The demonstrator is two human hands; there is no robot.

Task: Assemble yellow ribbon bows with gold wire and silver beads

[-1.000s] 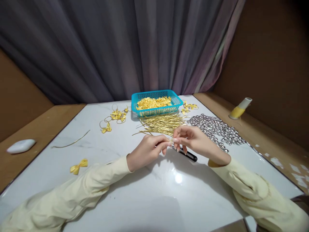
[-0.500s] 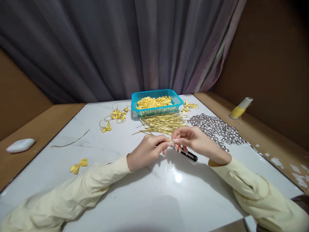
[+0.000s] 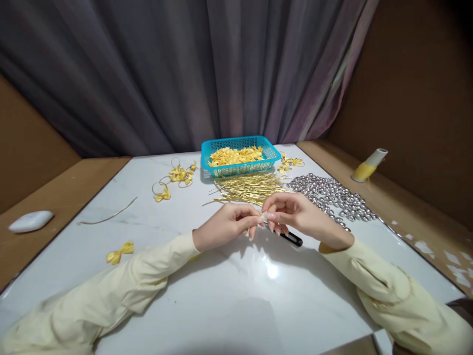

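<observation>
Fingers (image 3: 254, 223) of the left hand (image 3: 225, 228) and right hand (image 3: 299, 217) pinch one small pale piece (image 3: 263, 215), too small to identify, just above the middle of the worktop (image 3: 236, 296). A few looped yellow bows (image 3: 180, 175) lie finished at the far left, while gold wires (image 3: 251, 189) and silver beads (image 3: 332, 197) lie heaped. The blue basket (image 3: 236, 171) is full of yellow ribbon pieces (image 3: 234, 156).

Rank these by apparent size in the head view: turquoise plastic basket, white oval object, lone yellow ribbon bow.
Turquoise plastic basket
White oval object
Lone yellow ribbon bow
The basket lies farthest, yet looks largest.
</observation>
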